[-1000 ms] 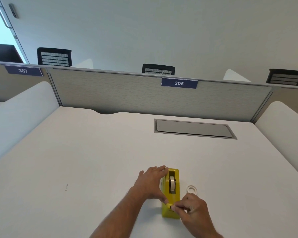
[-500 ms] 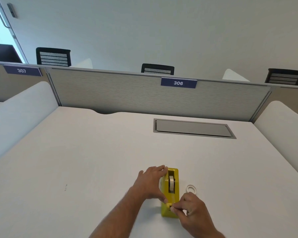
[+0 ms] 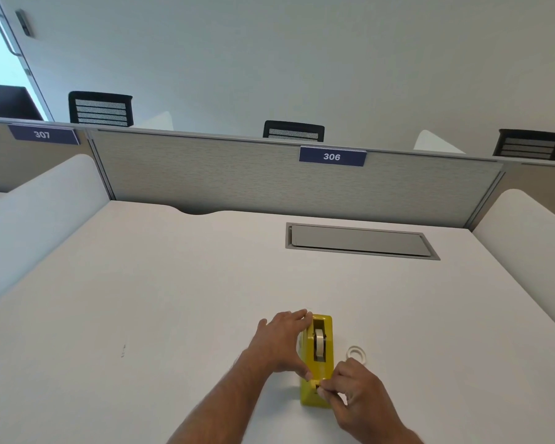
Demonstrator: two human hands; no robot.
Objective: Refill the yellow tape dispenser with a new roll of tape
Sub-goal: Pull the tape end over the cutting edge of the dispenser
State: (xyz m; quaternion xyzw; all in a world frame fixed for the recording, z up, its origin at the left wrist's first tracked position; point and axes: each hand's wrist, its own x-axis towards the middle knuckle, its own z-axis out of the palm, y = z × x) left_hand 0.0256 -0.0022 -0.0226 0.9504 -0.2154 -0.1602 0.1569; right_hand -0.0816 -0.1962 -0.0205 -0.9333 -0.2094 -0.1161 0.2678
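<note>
So the dispenser (image 3: 317, 360) sat on the white worktop (image 3: 161, 299), close to the near edge and a bit right of centre, long axis running away from the person. A roll (image 3: 319, 343) was seated upright in its slot. Just to its right, not touching, an empty core (image 3: 356, 354) lay flat on the worktop.

Loads of free room everywhere else. The whole left half of the worktop was bare apart from a tiny dark mark (image 3: 122, 350), and the far half only had a grey hatch (image 3: 359, 241) set flush into the surface, well apart from the dispenser. The back edge met a grey partition (image 3: 205, 174) with a 306 tag (image 3: 332, 156), and curved white side panels (image 3: 39, 206) closed off both sides.

Left hand (image 3: 281, 342) came in from the lower left, palm down, laid against the dispenser's left side. Its fingers (image 3: 297, 315) were spread loosely along the far top corner and the thumb was down near the front end, so more a steadying brace than a tight grip.

Right hand (image 3: 356, 394) came in from the lower right, curled, with thumb and forefinger pinched together right at the cutter end. It looked like they were pinching the tape end there, but it was too small to tell for sure.
</note>
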